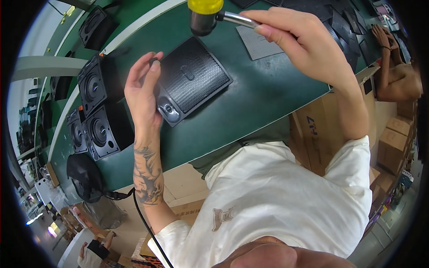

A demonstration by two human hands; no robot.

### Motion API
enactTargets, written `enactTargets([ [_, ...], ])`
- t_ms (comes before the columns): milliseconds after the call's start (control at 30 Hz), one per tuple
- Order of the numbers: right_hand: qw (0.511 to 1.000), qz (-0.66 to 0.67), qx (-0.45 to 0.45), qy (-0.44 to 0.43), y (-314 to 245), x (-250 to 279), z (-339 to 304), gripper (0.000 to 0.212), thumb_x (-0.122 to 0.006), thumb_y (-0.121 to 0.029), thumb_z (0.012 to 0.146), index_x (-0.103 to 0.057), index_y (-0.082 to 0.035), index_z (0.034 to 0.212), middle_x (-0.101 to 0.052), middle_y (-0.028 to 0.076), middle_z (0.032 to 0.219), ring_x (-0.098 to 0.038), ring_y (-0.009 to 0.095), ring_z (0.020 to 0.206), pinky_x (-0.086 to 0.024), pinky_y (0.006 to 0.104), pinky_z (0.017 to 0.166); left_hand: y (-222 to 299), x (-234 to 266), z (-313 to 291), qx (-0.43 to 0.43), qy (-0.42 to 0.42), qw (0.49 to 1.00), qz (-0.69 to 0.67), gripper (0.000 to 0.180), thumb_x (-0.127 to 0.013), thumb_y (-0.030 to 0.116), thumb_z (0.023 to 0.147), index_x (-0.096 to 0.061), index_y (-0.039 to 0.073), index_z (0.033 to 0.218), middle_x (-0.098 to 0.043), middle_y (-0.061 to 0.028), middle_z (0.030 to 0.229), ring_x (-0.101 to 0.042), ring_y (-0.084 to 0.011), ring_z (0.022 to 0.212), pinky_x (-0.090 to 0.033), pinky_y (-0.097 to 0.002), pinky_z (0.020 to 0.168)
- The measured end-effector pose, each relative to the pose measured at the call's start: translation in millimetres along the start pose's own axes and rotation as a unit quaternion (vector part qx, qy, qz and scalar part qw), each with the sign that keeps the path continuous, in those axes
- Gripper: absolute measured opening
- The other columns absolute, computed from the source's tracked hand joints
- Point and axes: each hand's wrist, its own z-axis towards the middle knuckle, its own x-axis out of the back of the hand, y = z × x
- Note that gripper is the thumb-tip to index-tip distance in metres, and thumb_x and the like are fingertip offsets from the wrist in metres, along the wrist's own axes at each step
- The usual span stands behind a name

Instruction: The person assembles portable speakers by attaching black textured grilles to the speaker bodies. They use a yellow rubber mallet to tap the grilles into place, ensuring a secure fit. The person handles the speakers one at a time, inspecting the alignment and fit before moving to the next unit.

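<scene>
A mallet (204, 20) with a yellow and black head and a metal shaft is raised over the far edge of a speaker. My right hand (297, 38) is closed around its shaft. The black speaker (193, 73) lies on the green table with its mesh grille facing up and a small round driver at its near left corner. My left hand (144, 87) is beside the speaker's left edge, fingers curled and thumb close to the index finger. Something small and dark shows at those fingertips; its kind is unclear.
Several black speakers (99, 129) without grilles stand at the table's left. A loose grey mesh panel (258, 42) lies beyond the speaker, near black panels (344, 27). A black bag-like item (85, 176) sits at the left corner. Another person's hands (385, 38) are at far right.
</scene>
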Motion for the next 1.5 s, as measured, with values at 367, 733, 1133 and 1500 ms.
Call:
enactTargets([
  [367,0.998,-0.044,0.042,0.024,10,-39,29,0.025,-0.061,-0.018,0.101,-0.070,-0.003,0.119,-0.069,0.018,0.095,-0.067,0.039,0.091,-0.053,0.0465,0.078,-13,6,1,-0.020,-0.030,0.999,-0.040,0.036,-0.064,0.014,0.100,-0.061,-0.002,0.132,-0.071,-0.0139,0.121,-0.061,-0.0144,0.110,-0.043,-0.0287,0.104],
  [733,0.994,0.085,-0.006,0.073,9,-42,-15,0.026,-0.061,-0.007,0.098,-0.070,-0.002,0.123,-0.065,0.012,0.086,-0.061,0.029,0.073,-0.049,0.0366,0.067,-6,9,-9,-0.082,0.051,0.995,-0.029,0.032,-0.061,0.012,0.102,-0.062,-0.003,0.131,-0.058,-0.0149,0.142,-0.053,-0.0204,0.132,-0.038,-0.0334,0.112],
  [1133,0.997,-0.035,-0.059,0.039,49,-58,-136,0.032,-0.078,-0.004,0.080,-0.077,-0.007,0.112,-0.065,0.008,0.095,-0.064,0.025,0.088,-0.051,0.0369,0.075,73,-2,-39,-0.273,-0.112,0.920,0.259,0.051,-0.067,0.027,0.096,-0.059,-0.001,0.137,-0.048,-0.0243,0.153,-0.050,-0.0358,0.139,-0.036,-0.0490,0.119],
  [1500,0.957,0.264,0.066,0.101,24,-49,-128,0.046,-0.080,0.002,0.074,-0.071,0.000,0.120,-0.066,0.014,0.120,-0.063,0.033,0.110,-0.053,0.0424,0.093,75,-36,6,-0.272,-0.283,0.827,0.402,0.094,-0.087,0.042,0.069,-0.053,0.011,0.150,-0.038,-0.0228,0.160,-0.043,-0.0409,0.144,-0.034,-0.0500,0.119],
])
